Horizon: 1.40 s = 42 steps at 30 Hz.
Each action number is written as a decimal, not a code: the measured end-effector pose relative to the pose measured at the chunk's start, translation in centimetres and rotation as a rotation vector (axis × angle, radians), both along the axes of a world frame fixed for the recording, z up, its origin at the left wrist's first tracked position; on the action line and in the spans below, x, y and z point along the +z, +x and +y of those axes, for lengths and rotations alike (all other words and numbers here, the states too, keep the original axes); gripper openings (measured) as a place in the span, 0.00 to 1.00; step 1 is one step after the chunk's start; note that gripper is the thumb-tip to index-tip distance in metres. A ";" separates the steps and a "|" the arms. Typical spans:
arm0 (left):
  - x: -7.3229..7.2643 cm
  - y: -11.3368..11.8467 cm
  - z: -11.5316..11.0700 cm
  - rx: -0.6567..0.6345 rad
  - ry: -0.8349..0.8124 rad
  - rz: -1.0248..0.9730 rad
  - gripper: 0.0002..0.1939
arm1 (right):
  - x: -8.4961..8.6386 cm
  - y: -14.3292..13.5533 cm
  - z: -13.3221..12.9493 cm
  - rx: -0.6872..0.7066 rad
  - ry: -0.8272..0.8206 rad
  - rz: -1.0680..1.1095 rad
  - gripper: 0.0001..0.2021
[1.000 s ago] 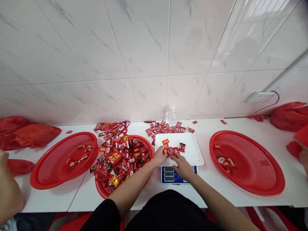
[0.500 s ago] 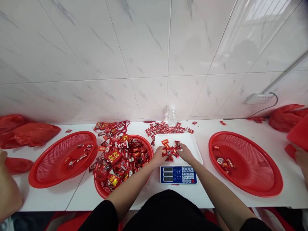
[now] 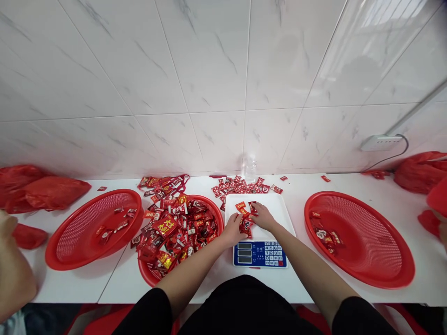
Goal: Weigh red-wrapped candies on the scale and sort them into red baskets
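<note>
Small red wrapped candies (image 3: 246, 226) lie in a little heap on the white pan (image 3: 283, 218) of a digital scale with a blue keypad panel (image 3: 260, 254). My left hand (image 3: 233, 231) curls round the near left side of the heap, its fingers closed against the candies. From the right, my right hand (image 3: 262, 217) reaches over the pan with bent fingers on the candies at the heap's upper right. Some fingertips are hidden among the wrappers. Left of the scale stands a red basket (image 3: 217, 210) heaped with mixed candies.
Flat red packets (image 3: 239, 185) lie behind the scale, beside a clear plastic thing (image 3: 250, 168). Red baskets with a few candies stand at left (image 3: 70, 260) and right (image 3: 384, 272). Red bags (image 3: 52, 191) lie far left. Parts of other people's arms show at both edges.
My right hand has moved left and my left hand slightly nearer the middle, so they are closer together. The candies between them are bunched more tightly.
</note>
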<state>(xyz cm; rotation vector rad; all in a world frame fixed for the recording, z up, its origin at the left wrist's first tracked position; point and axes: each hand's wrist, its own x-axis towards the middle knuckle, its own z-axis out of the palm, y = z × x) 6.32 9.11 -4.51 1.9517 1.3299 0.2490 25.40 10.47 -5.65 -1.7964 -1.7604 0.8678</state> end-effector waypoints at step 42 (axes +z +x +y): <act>3.8 -3.2 -1.4 0.242 -0.036 -0.320 0.22 | -0.7 0.2 -3.8 -0.093 0.025 -0.104 0.18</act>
